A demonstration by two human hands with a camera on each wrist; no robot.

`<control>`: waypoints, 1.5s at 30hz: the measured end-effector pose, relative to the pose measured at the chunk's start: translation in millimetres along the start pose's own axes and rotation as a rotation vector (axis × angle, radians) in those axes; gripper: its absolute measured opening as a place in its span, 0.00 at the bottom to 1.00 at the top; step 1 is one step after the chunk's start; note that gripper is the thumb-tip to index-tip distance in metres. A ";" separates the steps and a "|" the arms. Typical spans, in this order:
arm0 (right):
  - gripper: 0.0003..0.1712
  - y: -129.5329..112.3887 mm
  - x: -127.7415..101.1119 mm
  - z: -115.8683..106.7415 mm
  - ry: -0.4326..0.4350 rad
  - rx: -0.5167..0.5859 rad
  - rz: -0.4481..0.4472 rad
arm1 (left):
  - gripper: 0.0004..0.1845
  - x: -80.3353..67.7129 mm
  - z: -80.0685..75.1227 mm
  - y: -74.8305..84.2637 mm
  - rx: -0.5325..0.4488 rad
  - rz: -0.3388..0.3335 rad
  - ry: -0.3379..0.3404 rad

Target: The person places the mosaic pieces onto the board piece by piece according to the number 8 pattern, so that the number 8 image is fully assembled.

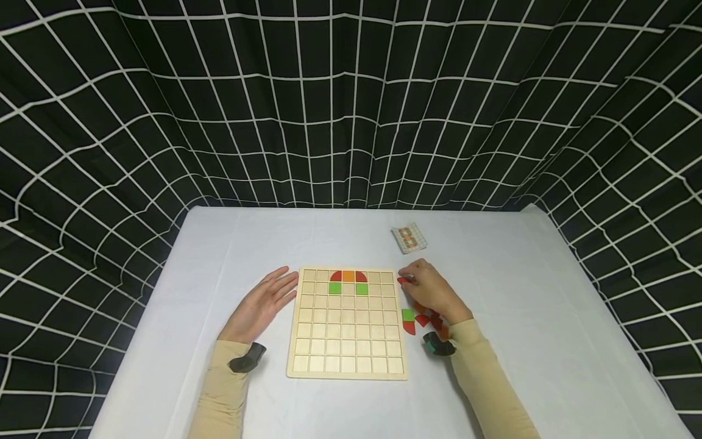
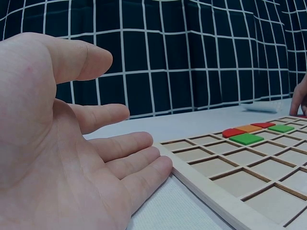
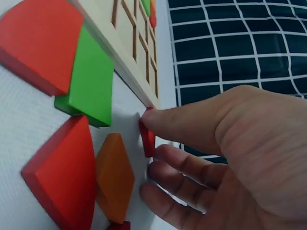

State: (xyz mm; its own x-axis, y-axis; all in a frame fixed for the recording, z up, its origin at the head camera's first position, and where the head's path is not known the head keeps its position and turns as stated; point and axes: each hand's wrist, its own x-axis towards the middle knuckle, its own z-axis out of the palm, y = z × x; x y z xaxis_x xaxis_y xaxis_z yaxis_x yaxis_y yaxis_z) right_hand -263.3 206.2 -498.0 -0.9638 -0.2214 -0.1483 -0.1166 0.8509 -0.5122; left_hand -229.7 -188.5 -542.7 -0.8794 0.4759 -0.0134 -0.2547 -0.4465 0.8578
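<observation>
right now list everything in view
table: 1, white, centre
board: 1, pale wood, on the table
red quarter-rounds: 2, red, board's far row
orange square: 1, orange, between them
green squares: 2, green, board's next row
loose green square: 1, green, right of the board
loose red pieces: several, red, same area, partly hidden
loose orange pieces: count unclear, orange, same area
held red piece: 1, red, in the right hand
card stack: 1, multicoloured, beyond the board
curtain: count unclear, black with white grid, behind
wrist devices: 2, black, one per wrist
sleeves: 2, tan, one per arm
left hand: 1, bare, beside the board's left edge
right hand: 1, bare, near the board's far right corner
</observation>
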 end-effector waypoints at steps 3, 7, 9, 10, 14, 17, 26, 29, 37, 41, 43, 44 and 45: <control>0.13 -0.5 0.7 1.8 0.021 -0.014 0.000 | 0.30 -0.3 0.1 0.9 0.011 0.000 0.003; 0.09 -2.3 2.0 1.3 0.032 -0.001 0.019 | 0.31 -0.7 0.1 2.3 0.029 0.002 -0.001; 0.09 -2.3 2.4 -0.1 0.040 0.014 0.022 | 0.31 -0.7 -0.1 2.4 0.030 0.003 -0.004; 0.10 -2.3 2.6 -0.9 0.048 0.022 0.018 | 0.31 -0.6 -0.1 2.5 0.031 0.003 -0.004; 0.14 -4.7 1.1 -4.6 0.108 0.068 -0.024 | 0.31 -0.3 -0.1 2.2 0.030 0.002 0.000; 0.13 -10.5 -1.3 -8.3 0.127 0.112 -0.041 | 0.31 -0.3 -0.3 1.9 0.027 0.001 0.001; 0.05 -27.2 -5.2 -14.0 0.131 0.171 -0.048 | 0.31 -0.2 -1.9 0.7 0.019 0.007 -0.007; 0.05 -31.6 -5.2 -14.1 0.114 0.193 -0.048 | 0.31 0.5 -3.6 -1.0 0.019 0.007 -0.007; 0.07 -42.6 -5.6 -14.3 0.053 0.292 -0.021 | 0.31 1.8 -6.7 -4.9 -0.008 0.004 0.004; 0.06 -47.5 -5.0 -13.8 0.070 0.297 -0.055 | 0.31 1.7 -6.2 -4.9 -0.011 0.003 0.005; 0.07 -50.0 -4.8 -13.6 0.083 0.284 -0.076 | 0.31 1.5 -5.6 -4.3 -0.006 0.002 0.003; 0.07 -51.6 -5.0 -13.8 0.088 0.287 -0.082 | 0.31 1.5 -5.1 -3.9 -0.003 0.002 0.001; 0.07 -53.3 -5.3 -13.8 0.091 0.286 -0.086 | 0.31 1.4 -4.5 -3.4 0.000 0.002 0.000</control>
State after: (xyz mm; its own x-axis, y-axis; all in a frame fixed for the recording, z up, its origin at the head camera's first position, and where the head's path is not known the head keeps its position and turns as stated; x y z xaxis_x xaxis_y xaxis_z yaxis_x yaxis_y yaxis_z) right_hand -255.3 168.6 -458.2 -0.9724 -0.2320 -0.0243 -0.1389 0.6594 -0.7389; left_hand -231.9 -189.8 -547.9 -0.8799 0.4750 -0.0121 -0.2533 -0.4474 0.8577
